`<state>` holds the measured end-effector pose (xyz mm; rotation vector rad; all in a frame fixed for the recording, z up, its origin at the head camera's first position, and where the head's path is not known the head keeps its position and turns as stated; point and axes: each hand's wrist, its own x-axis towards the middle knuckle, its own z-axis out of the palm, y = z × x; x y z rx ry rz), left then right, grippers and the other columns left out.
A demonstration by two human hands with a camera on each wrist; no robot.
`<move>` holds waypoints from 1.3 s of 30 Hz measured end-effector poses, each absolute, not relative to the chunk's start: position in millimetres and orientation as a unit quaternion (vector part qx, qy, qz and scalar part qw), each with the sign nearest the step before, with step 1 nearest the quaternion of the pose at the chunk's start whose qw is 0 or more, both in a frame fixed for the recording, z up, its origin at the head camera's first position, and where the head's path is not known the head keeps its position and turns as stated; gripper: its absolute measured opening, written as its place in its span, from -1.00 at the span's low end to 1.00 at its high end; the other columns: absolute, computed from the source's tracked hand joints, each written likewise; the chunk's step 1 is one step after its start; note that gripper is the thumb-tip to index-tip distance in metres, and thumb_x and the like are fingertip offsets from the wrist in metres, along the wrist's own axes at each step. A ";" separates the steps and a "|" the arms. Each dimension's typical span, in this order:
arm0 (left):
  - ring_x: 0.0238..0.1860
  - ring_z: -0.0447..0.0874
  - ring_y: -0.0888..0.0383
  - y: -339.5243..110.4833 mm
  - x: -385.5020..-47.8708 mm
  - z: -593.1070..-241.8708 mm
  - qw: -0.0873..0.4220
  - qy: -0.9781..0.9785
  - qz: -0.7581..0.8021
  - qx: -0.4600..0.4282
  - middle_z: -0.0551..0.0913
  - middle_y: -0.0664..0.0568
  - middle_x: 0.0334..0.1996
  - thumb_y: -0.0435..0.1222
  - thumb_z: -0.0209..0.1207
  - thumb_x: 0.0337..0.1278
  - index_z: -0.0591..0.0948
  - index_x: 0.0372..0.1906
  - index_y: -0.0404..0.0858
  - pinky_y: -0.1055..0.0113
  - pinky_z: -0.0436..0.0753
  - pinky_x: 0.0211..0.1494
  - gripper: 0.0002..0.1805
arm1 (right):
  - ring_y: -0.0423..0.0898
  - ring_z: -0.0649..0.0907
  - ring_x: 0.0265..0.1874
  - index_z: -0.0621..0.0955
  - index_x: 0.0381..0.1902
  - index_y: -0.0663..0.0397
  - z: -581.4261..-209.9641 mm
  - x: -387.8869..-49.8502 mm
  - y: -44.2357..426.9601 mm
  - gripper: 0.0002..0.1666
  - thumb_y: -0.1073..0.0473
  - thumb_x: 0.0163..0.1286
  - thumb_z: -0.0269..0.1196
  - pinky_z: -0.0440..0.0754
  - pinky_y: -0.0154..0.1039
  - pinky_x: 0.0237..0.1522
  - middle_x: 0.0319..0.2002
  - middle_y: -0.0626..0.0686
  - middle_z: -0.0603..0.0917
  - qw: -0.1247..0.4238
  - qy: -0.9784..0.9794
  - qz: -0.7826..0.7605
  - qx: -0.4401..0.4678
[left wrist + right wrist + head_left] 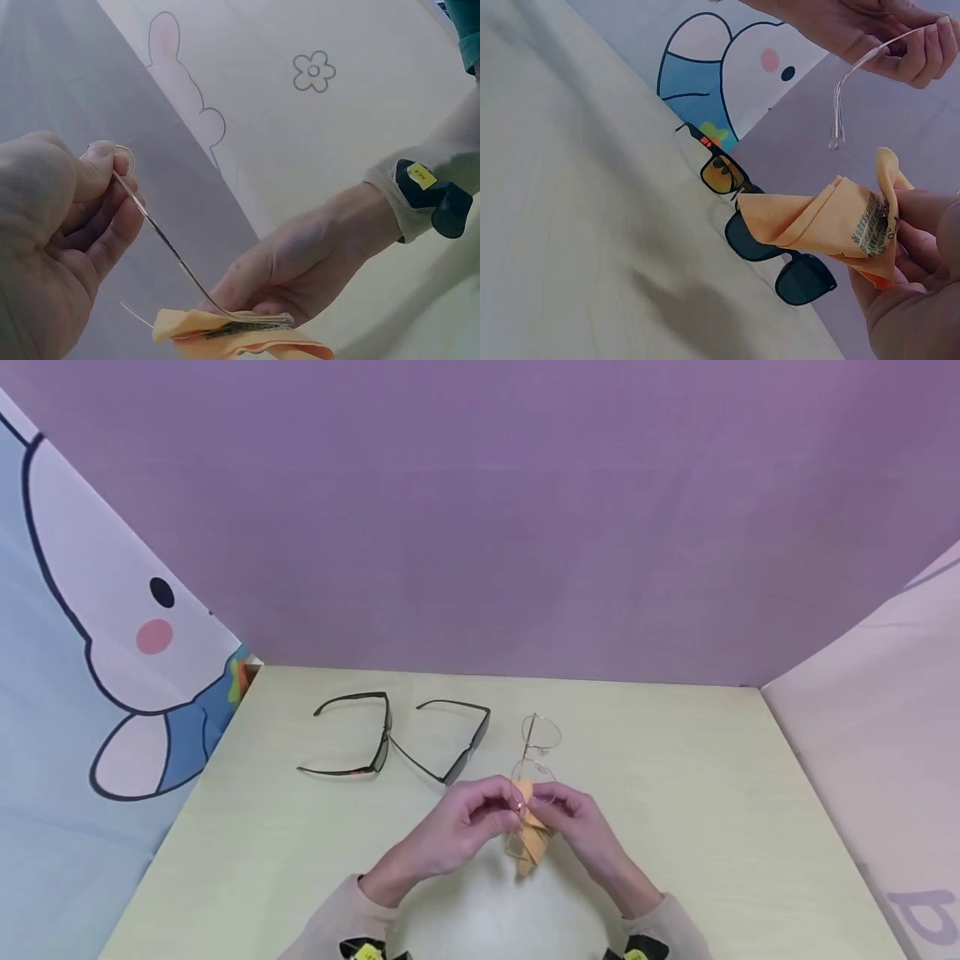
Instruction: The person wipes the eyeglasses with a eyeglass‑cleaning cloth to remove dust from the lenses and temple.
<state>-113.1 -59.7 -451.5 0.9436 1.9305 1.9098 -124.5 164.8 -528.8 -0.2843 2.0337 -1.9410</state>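
Observation:
My left hand [465,822] pinches a thin metal part of wire-rimmed glasses [542,732] between thumb and fingertips. Their round lenses reach forward past the fingers. The right hand [581,827] grips a folded orange cleaning cloth [533,843], which has dark printing in the right wrist view. From the left wrist side, a slim wire [169,247] of the glasses runs down from the left fingers to the cloth [247,341] at the right fingers. Fingers and cloth hide part of the frame, so I cannot tell whether cloth and lens touch.
Two pairs of black-framed glasses lie unfolded on the pale table [712,802], left of the wire pair. One pair [382,747] has amber lenses and a red temple mark; the other [468,752] has dark lenses. A purple panel [480,527] stands behind, with printed side panels.

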 end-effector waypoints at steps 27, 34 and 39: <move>-0.20 0.60 0.34 -42.0 -140.1 -463.1 0.109 0.759 0.504 0.396 0.70 0.07 -0.27 -0.37 0.20 0.43 0.63 -0.22 -0.21 0.42 0.67 -0.04 -0.95 | -0.28 0.62 -0.35 0.68 0.04 0.28 -540.1 -120.1 225.1 -0.74 0.27 0.46 0.32 0.65 -0.40 -0.33 -0.26 0.09 0.72 -0.010 0.807 -0.591 -0.011; -0.15 0.57 0.34 -22.5 -158.0 -473.5 0.036 0.850 0.278 0.446 0.68 0.20 -0.21 -0.27 0.18 0.48 0.67 -0.15 -0.12 0.53 0.58 0.04 -0.93 | -0.32 0.64 -0.35 0.65 0.10 0.31 -536.5 -117.0 244.9 -0.68 0.21 0.50 0.30 0.65 -0.45 -0.30 -0.34 -0.14 0.72 -0.054 0.800 -0.593 0.068; -0.14 0.56 0.29 -12.8 -166.3 -486.2 -0.008 0.860 0.189 0.473 0.69 0.22 -0.20 -0.28 0.16 0.50 0.68 -0.13 -0.10 0.55 0.56 0.01 -0.90 | -0.33 0.62 -0.38 0.63 0.13 0.32 -535.7 -114.5 254.5 -0.64 0.17 0.52 0.29 0.64 -0.45 -0.30 -0.39 -0.22 0.69 -0.060 0.791 -0.601 0.102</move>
